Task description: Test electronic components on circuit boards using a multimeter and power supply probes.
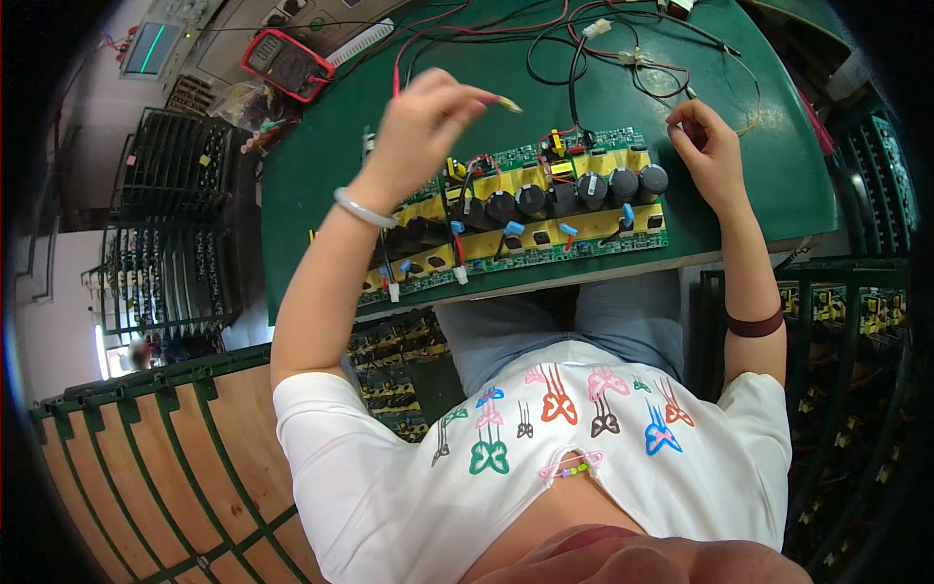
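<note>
My left hand [420, 131] is raised above the left part of a long green circuit board [574, 255]. Its fingers pinch a red test lead with a metal clip [508, 104] at the tip, pointing right. The board bears a row of black capacitors [531, 200], yellow-covered parts and small blue parts [514, 229]. Off the board's right end, my right hand [708, 151] is closed, thumb and fingers together. A thin pale wire and a dark lead end [690, 92] lie right by it; whatever its fingers grip, if anything, is hidden.
A red multimeter [288, 66] lies at the back left of the green table [467, 83], near an oscilloscope [154, 44]. Black and red cables with white connectors [596, 28] cross the back. Racks of boards [170, 282] stand left, with more at right.
</note>
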A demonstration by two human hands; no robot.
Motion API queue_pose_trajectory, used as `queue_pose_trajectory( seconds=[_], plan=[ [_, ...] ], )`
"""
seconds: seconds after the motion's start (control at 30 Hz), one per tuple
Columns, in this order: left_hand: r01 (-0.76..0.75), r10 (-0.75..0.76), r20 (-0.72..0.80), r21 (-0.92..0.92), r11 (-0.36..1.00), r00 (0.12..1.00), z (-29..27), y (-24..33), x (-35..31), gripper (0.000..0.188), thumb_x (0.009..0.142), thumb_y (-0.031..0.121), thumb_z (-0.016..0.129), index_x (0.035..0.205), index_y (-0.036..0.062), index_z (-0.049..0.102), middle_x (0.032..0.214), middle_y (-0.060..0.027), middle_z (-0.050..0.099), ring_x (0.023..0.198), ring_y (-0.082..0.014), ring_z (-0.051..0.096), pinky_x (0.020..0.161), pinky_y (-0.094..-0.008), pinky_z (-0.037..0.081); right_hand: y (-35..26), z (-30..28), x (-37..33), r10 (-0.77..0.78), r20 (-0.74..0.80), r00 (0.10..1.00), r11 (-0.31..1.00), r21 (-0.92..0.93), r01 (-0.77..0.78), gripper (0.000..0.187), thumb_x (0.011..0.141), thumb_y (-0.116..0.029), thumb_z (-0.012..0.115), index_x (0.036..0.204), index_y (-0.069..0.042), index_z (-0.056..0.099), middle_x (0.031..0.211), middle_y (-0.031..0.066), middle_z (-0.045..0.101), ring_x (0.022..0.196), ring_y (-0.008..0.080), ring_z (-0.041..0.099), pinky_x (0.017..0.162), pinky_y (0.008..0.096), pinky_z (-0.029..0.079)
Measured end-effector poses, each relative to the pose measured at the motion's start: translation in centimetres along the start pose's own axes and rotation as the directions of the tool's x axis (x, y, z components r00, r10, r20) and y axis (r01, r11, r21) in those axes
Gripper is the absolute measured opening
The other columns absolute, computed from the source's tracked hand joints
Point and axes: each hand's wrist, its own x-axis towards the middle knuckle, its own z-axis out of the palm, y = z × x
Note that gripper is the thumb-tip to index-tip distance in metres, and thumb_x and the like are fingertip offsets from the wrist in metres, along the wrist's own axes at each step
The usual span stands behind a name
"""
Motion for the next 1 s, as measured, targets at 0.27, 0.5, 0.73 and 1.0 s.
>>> queue_pose_trajectory(
  seconds=[0.27,0.5,0.73,1.0],
  plan=[
    [0.036,-0.024,0.156,-0.071,0.997,0.987,1.9,1.6,-0.7,0.011,0.088,0.012,0.071,0.095,0.0061,0.076,0.076,-0.0078,0.064,0.070,-0.0228,0.062,0.063,-0.0332,0.049,-0.7,-0.4,-0.2,0.006,0.046,0.999,0.998,-0.061,-0.004,0.007,0.090,-0.003,0.064,0.095,-0.002,0.060,0.080,-0.0045,0.053,0.070,0.0020,0.045,0.062,0.0183,0.036],
    [0.175,-0.147,0.214,-0.115,0.978,0.966,3.4,0.4,-0.4,0.014,0.087,0.011,0.070,0.096,0.0027,0.076,0.091,-0.0132,0.075,0.082,-0.0238,0.073,0.072,-0.0311,0.057,-1.0,0.0,-0.1,0.026,0.034,0.999,1.000,-0.010,-0.025,0.010,0.085,-0.002,0.066,0.094,-0.002,0.062,0.078,0.0009,0.054,0.067,0.0077,0.046,0.061,0.0232,0.039],
    [0.198,-0.126,0.279,-0.247,0.949,0.952,3.4,1.1,0.0,0.013,0.087,0.006,0.070,0.097,0.0002,0.076,0.089,-0.0124,0.075,0.082,-0.0203,0.073,0.077,-0.0300,0.058,-1.1,-0.2,0.0,0.031,0.054,0.998,0.999,-0.020,-0.029,0.009,0.086,-0.003,0.066,0.094,-0.002,0.062,0.078,0.0007,0.056,0.067,0.0072,0.046,0.062,0.0225,0.039],
    [0.143,-0.102,0.244,-0.155,0.978,0.964,3.6,1.2,0.3,0.010,0.083,0.006,0.073,0.091,0.0010,0.076,0.084,-0.0109,0.074,0.074,-0.0186,0.071,0.065,-0.0291,0.055,-0.3,-0.1,0.0,0.024,0.060,0.998,0.999,0.024,-0.025,0.009,0.087,-0.002,0.066,0.094,-0.001,0.062,0.077,-0.0026,0.053,0.067,0.0046,0.044,0.061,0.0203,0.037]
  ],
)
